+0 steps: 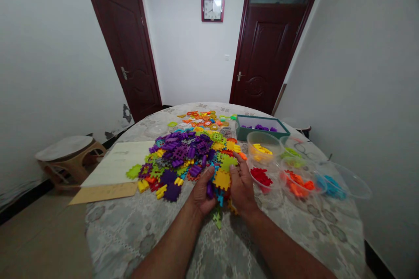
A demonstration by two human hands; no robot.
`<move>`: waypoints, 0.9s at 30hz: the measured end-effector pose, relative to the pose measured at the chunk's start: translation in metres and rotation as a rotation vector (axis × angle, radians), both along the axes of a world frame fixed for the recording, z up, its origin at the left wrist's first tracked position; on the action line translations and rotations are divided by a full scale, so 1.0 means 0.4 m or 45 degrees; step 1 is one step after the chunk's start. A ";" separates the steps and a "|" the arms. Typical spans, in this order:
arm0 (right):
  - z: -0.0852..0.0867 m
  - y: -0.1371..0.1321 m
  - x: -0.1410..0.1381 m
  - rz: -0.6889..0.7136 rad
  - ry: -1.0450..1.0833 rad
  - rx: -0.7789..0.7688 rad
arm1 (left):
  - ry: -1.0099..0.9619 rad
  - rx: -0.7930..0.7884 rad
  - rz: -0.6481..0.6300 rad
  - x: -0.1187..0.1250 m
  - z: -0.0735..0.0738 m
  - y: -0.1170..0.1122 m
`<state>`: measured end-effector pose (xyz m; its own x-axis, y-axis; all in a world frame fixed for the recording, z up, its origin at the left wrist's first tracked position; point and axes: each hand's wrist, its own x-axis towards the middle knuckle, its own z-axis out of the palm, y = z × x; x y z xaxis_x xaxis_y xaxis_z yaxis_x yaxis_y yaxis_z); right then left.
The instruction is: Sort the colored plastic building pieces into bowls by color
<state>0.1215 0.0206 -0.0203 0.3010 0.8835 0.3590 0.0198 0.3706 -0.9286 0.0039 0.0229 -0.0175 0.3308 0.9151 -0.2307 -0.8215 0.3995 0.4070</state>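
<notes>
A heap of interlocking plastic pieces (193, 148) in purple, yellow, green, orange and blue covers the middle of a round table (131, 231). My left hand (201, 192) is at the near edge of the heap, fingers curled round a purple piece (209, 189). My right hand (240, 185) lies just beside it, fingers bent down on a cluster with a yellow piece (222, 179) and a blue one between the two hands. What the right fingers grip is partly hidden.
Clear bowls hold sorted pieces: yellow (263, 144), red (262, 178), orange (299, 183), blue (334, 183), green (291, 153). A teal box (262, 126) holds purple ones. Papers (121, 163) lie left. A stool (70, 157) stands beyond the table; two doors behind.
</notes>
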 end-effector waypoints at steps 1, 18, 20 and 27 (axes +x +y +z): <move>0.001 0.003 0.001 0.025 0.060 -0.024 | 0.017 0.010 -0.002 -0.001 -0.001 0.001; 0.028 0.010 0.000 0.089 0.297 -0.211 | -0.028 -0.051 -0.006 -0.005 0.036 -0.002; 0.024 0.010 0.002 0.060 0.231 -0.214 | -0.037 -0.036 -0.007 -0.008 0.023 0.000; 0.003 0.008 0.011 -0.123 -0.285 -0.064 | 0.049 0.078 0.106 0.002 0.016 -0.003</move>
